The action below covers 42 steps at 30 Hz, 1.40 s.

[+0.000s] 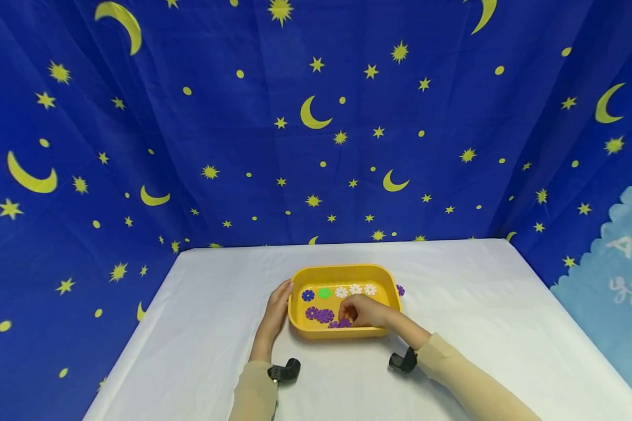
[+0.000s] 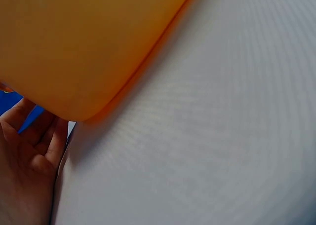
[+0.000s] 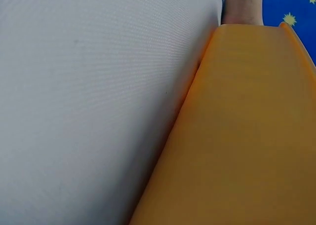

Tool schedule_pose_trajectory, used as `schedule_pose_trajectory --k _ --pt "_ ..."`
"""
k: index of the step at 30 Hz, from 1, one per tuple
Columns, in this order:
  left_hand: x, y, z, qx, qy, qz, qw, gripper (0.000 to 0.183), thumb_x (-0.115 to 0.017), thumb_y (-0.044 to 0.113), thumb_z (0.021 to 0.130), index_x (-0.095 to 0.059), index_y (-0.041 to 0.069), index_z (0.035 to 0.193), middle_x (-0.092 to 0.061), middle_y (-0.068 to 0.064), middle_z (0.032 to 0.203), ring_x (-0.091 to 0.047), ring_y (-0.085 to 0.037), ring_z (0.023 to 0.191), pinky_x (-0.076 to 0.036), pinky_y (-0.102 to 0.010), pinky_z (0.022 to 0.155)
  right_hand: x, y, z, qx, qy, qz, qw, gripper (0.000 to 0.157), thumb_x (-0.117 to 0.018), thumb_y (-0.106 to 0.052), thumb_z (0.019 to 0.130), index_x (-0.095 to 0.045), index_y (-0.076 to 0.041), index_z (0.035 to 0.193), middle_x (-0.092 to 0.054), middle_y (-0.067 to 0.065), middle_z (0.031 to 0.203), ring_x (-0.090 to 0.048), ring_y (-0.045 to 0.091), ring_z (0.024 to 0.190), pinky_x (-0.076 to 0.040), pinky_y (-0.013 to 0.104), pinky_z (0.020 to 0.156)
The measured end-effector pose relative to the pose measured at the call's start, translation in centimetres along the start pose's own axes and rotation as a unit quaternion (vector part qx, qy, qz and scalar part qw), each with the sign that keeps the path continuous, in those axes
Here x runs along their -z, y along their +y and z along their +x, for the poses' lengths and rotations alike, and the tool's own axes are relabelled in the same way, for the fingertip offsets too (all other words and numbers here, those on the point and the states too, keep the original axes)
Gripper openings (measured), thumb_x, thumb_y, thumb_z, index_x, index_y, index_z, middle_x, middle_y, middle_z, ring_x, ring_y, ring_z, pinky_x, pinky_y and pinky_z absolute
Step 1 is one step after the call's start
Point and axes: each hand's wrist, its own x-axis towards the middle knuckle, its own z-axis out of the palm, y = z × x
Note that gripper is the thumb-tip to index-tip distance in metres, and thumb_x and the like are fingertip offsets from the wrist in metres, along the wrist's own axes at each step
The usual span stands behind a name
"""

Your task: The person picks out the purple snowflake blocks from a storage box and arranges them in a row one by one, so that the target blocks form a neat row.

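Observation:
A yellow plastic tray (image 1: 342,334) sits on the white table, holding flower-shaped plastic discs. My left hand (image 1: 277,307) rests against the tray's left end, fingertips at the rim. In the left wrist view that hand (image 2: 34,156) has its fingers against the outer wall. Reaching over the right side, my right hand (image 1: 366,311) is inside the tray, fingers curled down and pinching a purple disc (image 1: 344,323) near the front wall. More purple discs (image 1: 325,316) lie just left of it. Along the back are a dark blue disc (image 1: 308,295), a green disc (image 1: 324,293) and white discs (image 1: 355,289).
One purple disc (image 1: 401,290) lies outside the tray, by its right end. White cloth covers the table (image 1: 232,292). Blue curtains with yellow moons and stars (image 1: 274,146) stand behind and at both sides. Each wrist wears a black camera (image 1: 285,371).

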Motion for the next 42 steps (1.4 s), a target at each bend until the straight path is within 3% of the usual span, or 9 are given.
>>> schedule_pose_trajectory --k 3,9,14,18,22,27,34,38,42 --pt "0.1 -1.2 0.6 -0.006 0.005 -0.003 1.0 0.061 -0.042 0.042 0.1 -0.038 -0.001 0.142 -0.037 -0.021 0.15 -0.028 -0.038 0.143 -0.017 -0.055 0.12 0.0 -0.1 0.1 -0.014 0.004 0.031 0.999 0.014 -0.067 0.008 0.08 -0.068 -0.003 0.088 -0.063 0.005 0.077 -0.049 0.004 0.069 -0.048 0.014 0.062" --pt "0.1 -1.9 0.9 -0.023 0.009 -0.009 0.9996 0.065 -0.044 0.047 0.097 -0.041 -0.001 0.141 -0.04 -0.02 0.148 -0.03 -0.037 0.142 -0.018 -0.054 0.12 0.2 -0.2 -0.1 -0.024 0.035 0.068 0.997 0.007 -0.065 0.003 0.084 -0.069 0.001 0.089 -0.068 0.012 0.076 -0.054 0.005 0.065 -0.05 0.015 0.061" --pt "0.0 -1.7 0.9 -0.02 0.01 -0.013 0.9997 0.063 -0.044 0.046 0.098 -0.041 0.0 0.141 -0.041 -0.02 0.148 -0.031 -0.036 0.142 -0.019 -0.052 0.12 0.5 0.1 0.0 -0.045 0.104 0.067 0.991 0.006 -0.066 0.002 0.085 -0.068 0.002 0.09 -0.068 0.014 0.078 -0.055 0.008 0.066 -0.051 0.016 0.061" --pt "0.0 -0.5 0.1 -0.019 0.005 -0.013 0.9997 0.056 -0.043 0.037 0.1 -0.041 -0.003 0.14 -0.041 -0.022 0.147 -0.031 -0.037 0.141 -0.019 -0.053 0.12 0.8 0.3 0.0 -0.06 0.166 0.105 0.979 0.01 -0.064 0.004 0.086 -0.066 0.009 0.094 -0.068 0.022 0.083 -0.057 0.01 0.069 -0.052 0.016 0.06" --pt "0.0 1.4 -1.0 -0.023 -0.006 -0.011 0.9997 0.052 -0.042 0.03 0.102 -0.041 -0.006 0.139 -0.041 -0.025 0.146 -0.032 -0.04 0.14 -0.021 -0.053 0.119 1.2 0.2 -0.4 -0.083 0.226 0.142 0.96 0.015 -0.063 0.005 0.086 -0.064 0.012 0.098 -0.068 0.025 0.086 -0.06 0.009 0.07 -0.055 0.017 0.063" --pt "0.0 1.9 -1.2 -0.012 -0.005 -0.004 0.9999 0.051 -0.042 0.029 0.102 -0.041 -0.005 0.14 -0.04 -0.024 0.147 -0.032 -0.038 0.141 -0.02 -0.051 0.12 2.0 -0.1 -1.0 -0.133 0.304 0.168 0.928 0.017 -0.065 0.003 0.085 -0.065 0.011 0.1 -0.069 0.021 0.089 -0.061 0.006 0.071 -0.055 0.015 0.066" --pt "0.0 0.5 -0.3 -0.016 -0.004 -0.007 0.9998 0.052 -0.042 0.03 0.102 -0.041 -0.006 0.139 -0.041 -0.025 0.146 -0.032 -0.04 0.14 -0.02 -0.054 0.119 3.7 -0.4 -2.2 -0.159 0.378 0.204 0.889 0.023 -0.064 -0.003 0.088 -0.063 0.01 0.107 -0.069 0.013 0.092 -0.06 0.002 0.074 -0.055 0.015 0.071" --pt "0.1 -1.1 0.7 -0.012 0.001 -0.017 0.9998 0.056 -0.044 0.038 0.1 -0.043 -0.001 0.14 -0.043 -0.021 0.147 -0.032 -0.036 0.141 -0.019 -0.052 0.12 4.7 0.1 -3.3 -0.183 0.422 0.232 0.857 0.026 -0.063 -0.004 0.09 -0.062 0.009 0.112 -0.066 -0.002 0.085 -0.06 -0.001 0.072 -0.057 0.018 0.074" --pt "0.0 -1.7 1.0 -0.019 0.006 -0.012 0.9997 0.059 -0.044 0.043 0.099 -0.044 0.0 0.14 -0.044 -0.019 0.146 -0.033 -0.035 0.141 -0.02 -0.052 0.12 5.3 0.9 -4.3 -0.187 0.472 0.248 0.825 0.029 -0.063 -0.003 0.089 -0.059 0.013 0.113 -0.063 -0.015 0.073 -0.06 -0.003 0.067 -0.055 0.016 0.069"
